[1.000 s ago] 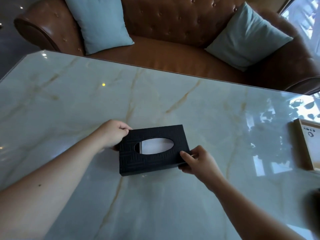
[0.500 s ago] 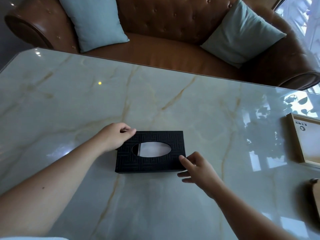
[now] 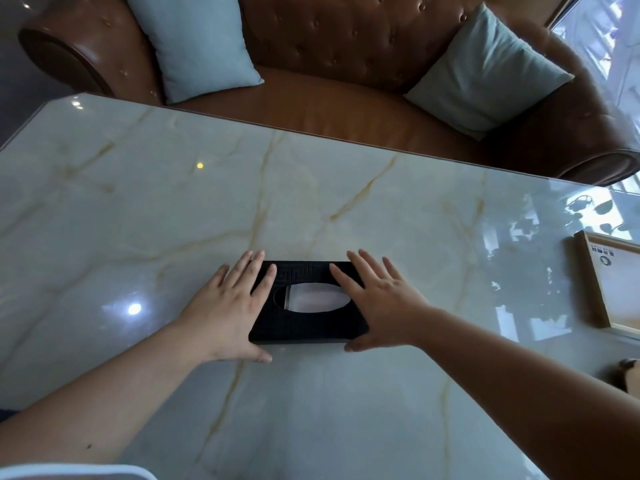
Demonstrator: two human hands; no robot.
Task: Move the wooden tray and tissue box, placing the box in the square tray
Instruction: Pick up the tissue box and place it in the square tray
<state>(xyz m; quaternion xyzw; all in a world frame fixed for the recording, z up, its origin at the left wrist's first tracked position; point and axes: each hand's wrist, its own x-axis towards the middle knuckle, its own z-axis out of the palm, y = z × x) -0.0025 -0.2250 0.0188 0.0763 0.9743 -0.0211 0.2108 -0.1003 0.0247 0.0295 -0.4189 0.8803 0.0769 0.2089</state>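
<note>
A black tissue box (image 3: 309, 328) with an oval opening on top lies flat on the marble table (image 3: 311, 202), near the middle. My left hand (image 3: 228, 306) lies over its left end and my right hand (image 3: 381, 303) over its right end. Both have their fingers stretched out and spread, thumbs at the box's near edge. Neither hand is closed around the box. A square wooden tray (image 3: 588, 292) with a pale floor lies at the table's right edge, partly out of frame and well apart from the box.
A brown leather sofa (image 3: 346, 98) with two pale blue cushions (image 3: 194, 46) (image 3: 485, 71) stands just beyond the table's far edge. A small brown object (image 3: 627, 372) shows at the right border, near the tray's front corner.
Both hands have let go of the box's ends and now lie flat and spread over them. The box has come down from a tilted hold to rest squarely on the table.
</note>
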